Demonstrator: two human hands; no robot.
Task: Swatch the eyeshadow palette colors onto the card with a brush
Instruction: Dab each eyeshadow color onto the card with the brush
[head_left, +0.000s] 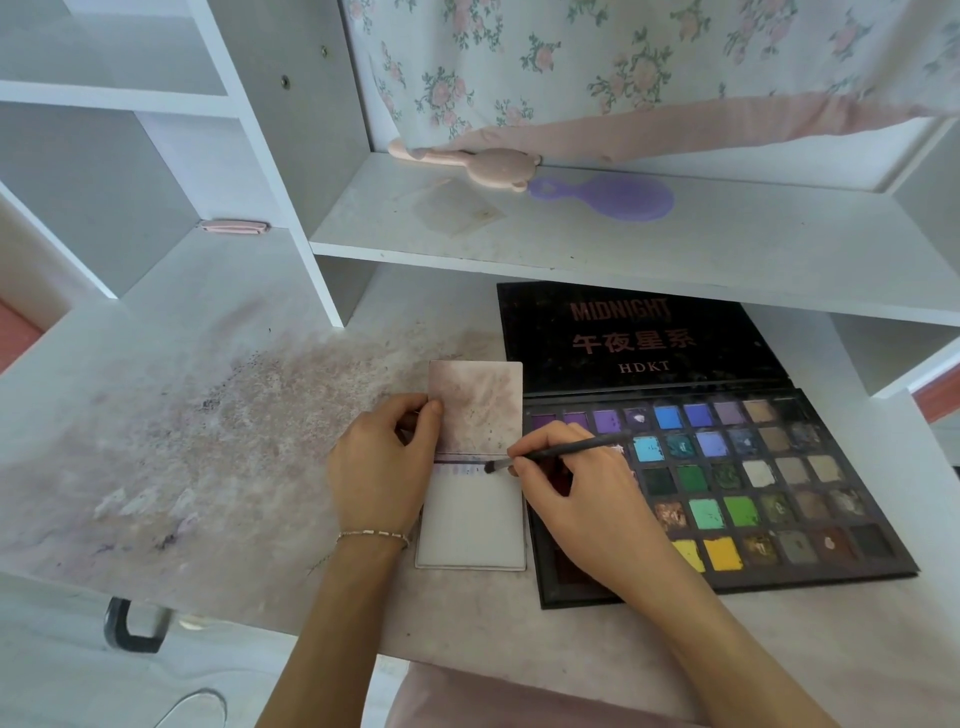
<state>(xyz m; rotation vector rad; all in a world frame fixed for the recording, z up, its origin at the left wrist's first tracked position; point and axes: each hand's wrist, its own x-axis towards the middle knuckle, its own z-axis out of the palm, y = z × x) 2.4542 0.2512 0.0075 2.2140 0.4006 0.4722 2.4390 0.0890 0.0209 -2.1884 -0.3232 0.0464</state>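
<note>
Two hands, left (382, 462) pinching card (472, 514), right (582, 493) gripping brush (550, 453), palette (727, 467) lid reading MIDNIGHT, HDKT

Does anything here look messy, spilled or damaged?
Yes. The desk left of the card is smeared with pinkish-purple powder and dark specks, like eyeshadow fallout. In the palette, several pans look cracked or worn down to bare patches. The card's upper half is already stained.
</note>
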